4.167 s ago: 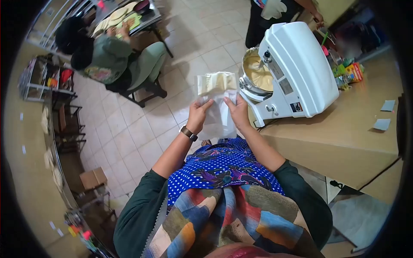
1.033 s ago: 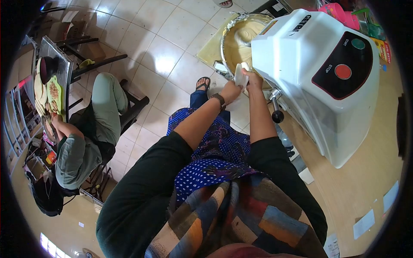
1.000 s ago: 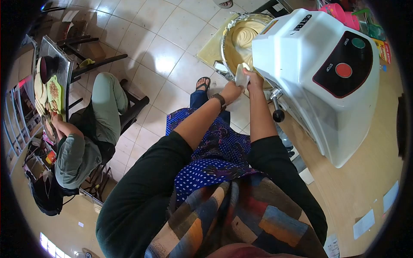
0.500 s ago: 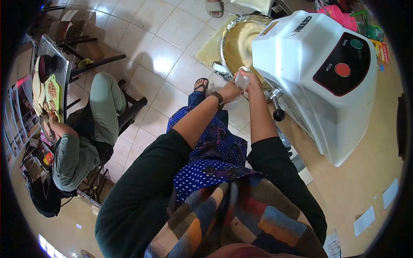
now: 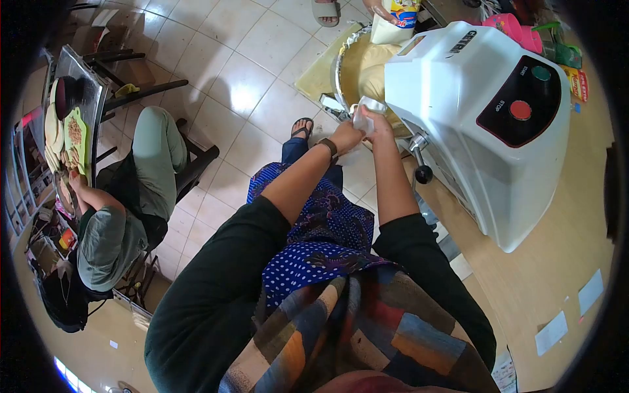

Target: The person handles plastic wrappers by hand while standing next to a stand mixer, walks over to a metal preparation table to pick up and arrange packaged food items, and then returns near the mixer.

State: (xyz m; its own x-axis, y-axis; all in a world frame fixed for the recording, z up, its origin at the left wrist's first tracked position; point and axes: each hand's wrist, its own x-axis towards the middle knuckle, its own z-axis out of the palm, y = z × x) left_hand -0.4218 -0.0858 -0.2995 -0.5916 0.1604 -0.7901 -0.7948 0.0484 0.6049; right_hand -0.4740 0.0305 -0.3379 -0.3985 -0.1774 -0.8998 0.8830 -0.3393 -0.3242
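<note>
Both of my hands meet at the near rim of the mixing bowl (image 5: 338, 65), which holds pale yellow batter (image 5: 373, 82). Between them is a thin, whitish plastic bag (image 5: 362, 122), partly hidden by the fingers. My left hand (image 5: 347, 137), with a dark watch at the wrist, is closed on its left side. My right hand (image 5: 380, 126) grips it from the right, close to the mixer. Over the far side of the bowl, another person's hand (image 5: 382, 9) holds a white, yellow and blue packet (image 5: 397, 19).
The white stand mixer (image 5: 458, 85), with red and green buttons, stands on a tan surface at right. Its black-knobbed lever (image 5: 423, 173) sticks out near my right forearm. Pink containers (image 5: 514, 31) stand behind it. At left, another person sits at a table with a green tray (image 5: 76, 134).
A packet in another person's hand has come in over the far side of the bowl. My hands stay close together on the bag, which shows more white above the fingers.
</note>
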